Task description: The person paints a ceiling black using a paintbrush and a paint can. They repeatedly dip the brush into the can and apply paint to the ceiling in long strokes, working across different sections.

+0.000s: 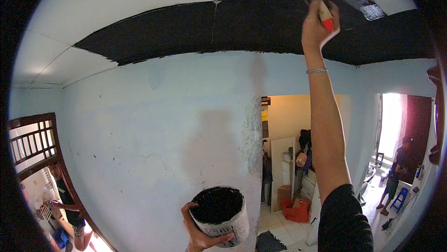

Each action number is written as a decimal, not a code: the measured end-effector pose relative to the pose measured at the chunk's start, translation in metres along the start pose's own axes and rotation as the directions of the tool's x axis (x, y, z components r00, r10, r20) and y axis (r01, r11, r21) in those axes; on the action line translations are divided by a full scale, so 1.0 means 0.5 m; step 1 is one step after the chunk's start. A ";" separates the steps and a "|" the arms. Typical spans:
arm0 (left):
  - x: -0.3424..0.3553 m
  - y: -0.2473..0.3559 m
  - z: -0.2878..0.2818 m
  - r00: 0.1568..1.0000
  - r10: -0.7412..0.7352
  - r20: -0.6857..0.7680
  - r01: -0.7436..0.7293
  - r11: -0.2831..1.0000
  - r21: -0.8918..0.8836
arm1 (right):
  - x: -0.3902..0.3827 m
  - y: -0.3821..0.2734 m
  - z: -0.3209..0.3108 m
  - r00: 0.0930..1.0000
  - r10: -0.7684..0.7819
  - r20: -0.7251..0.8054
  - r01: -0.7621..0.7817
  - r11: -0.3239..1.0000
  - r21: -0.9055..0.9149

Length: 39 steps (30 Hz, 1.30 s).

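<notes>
Raised overhead, my right hand (319,27) grips a paintbrush (327,15) by its pale wooden handle, which ends in a red tip. Its bristles are up by the black-painted part of the ceiling (260,26); whether they touch it I cannot tell. A wet, shiny streak (368,7) lies to the right of the brush. Low in front of me, my left hand (205,238) is wrapped round a white paint tub (233,228), tilted a little toward me. Black paint (218,204) shows inside it.
Unpainted white ceiling (130,0) lies at the left. Ahead is a pale blue wall (125,126) with flaking patches. A doorway shows a room with a red bag (295,211). One person (398,173) stands at the far right, another (70,205) beyond the left doorway.
</notes>
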<state>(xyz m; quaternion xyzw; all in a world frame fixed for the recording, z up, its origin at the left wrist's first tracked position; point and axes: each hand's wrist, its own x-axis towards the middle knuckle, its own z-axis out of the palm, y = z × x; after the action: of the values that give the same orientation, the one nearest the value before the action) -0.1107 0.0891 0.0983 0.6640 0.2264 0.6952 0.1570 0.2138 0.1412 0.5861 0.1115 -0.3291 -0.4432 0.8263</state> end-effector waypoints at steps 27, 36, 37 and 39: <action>0.053 -0.057 0.202 0.999 -0.039 0.031 0.047 0.941 -0.336 | 0.136 0.168 -0.172 0.993 0.105 0.062 -0.113 0.984 0.140; 0.033 -0.050 0.384 0.999 -0.026 0.019 0.031 0.947 -0.321 | 0.306 0.447 -0.413 0.949 0.200 -0.245 -0.225 0.971 -0.077; 0.030 -0.047 0.400 1.000 -0.022 0.021 0.027 0.953 -0.301 | 0.315 0.458 -0.420 0.946 0.135 -0.295 -0.192 0.966 -0.175; 0.027 -0.042 0.434 1.000 -0.014 0.026 0.020 0.964 -0.263 | 0.315 0.458 -0.414 0.944 0.166 -0.285 -0.265 0.895 -0.358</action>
<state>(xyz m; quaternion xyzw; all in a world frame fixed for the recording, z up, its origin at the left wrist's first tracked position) 0.1025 0.1370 0.1023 0.6435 0.1357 0.7097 0.2527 0.5592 0.1254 0.6083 -0.0391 -0.1385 -0.3875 0.9106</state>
